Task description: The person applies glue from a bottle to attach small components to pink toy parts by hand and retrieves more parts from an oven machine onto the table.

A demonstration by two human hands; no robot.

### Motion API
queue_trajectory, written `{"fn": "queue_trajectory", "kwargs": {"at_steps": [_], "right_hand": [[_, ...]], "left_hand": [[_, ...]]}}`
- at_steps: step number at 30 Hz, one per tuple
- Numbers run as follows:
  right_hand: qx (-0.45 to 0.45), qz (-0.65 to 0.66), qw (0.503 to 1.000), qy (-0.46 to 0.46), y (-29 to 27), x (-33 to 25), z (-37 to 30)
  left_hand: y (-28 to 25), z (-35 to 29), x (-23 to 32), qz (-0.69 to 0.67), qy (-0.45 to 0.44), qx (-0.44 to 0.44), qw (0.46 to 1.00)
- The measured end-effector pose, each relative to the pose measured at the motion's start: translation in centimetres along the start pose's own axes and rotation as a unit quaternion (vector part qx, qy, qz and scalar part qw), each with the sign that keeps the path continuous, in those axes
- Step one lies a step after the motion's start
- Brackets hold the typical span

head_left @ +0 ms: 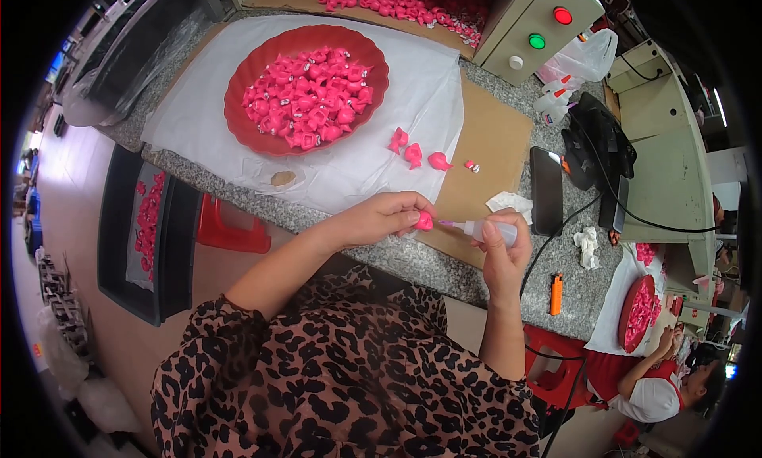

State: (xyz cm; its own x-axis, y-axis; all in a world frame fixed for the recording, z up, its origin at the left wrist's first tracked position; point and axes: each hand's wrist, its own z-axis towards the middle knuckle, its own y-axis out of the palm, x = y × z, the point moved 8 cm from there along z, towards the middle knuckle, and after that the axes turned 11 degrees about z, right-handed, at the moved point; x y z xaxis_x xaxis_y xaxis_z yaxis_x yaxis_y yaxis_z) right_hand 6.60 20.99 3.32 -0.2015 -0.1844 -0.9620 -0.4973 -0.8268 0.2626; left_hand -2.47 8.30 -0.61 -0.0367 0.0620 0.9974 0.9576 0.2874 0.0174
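Between the fingertips of my left hand (379,218) is a small pink plastic piece (425,220), held over the near edge of the workbench. My right hand (508,248) is wrapped round a small translucent squeeze bottle (486,232). Its thin purple tip points left, close to the pink piece; whether they touch I cannot tell. Beyond my hands, three loose pink pieces (413,155) lie in a row on white paper. A tiny white and pink part (472,166) sits on the brown cardboard (496,132). A red scalloped bowl (238,125) heaped with similar pink pieces stands farther left.
To the right lie a dark phone (546,192), crumpled tissue (587,248), an orange cutter (556,294) and a trailing black cable. A machine with a red and a green button (536,41) stands at the back. A black crate (175,252) is at left; a co-worker (655,386) sits at right.
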Motion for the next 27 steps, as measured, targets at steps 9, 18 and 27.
{"fn": "queue_trajectory", "kwargs": {"at_steps": [9,18,27], "right_hand": [[-0.003,-0.01,1.0,-0.004,0.1,-0.3,0.0],[0.002,-0.018,1.0,-0.025,0.1,-0.5,-0.5],[-0.018,-0.129,0.987,-0.091,0.7,-1.4,-1.2]], "left_hand": [[-0.1,0.0,-0.3,0.008,-0.003,0.005,1.0],[0.1,-0.1,-0.2,-0.004,0.009,0.018,1.0],[0.0,-0.2,0.0,-0.021,0.021,0.042,0.999]]}}
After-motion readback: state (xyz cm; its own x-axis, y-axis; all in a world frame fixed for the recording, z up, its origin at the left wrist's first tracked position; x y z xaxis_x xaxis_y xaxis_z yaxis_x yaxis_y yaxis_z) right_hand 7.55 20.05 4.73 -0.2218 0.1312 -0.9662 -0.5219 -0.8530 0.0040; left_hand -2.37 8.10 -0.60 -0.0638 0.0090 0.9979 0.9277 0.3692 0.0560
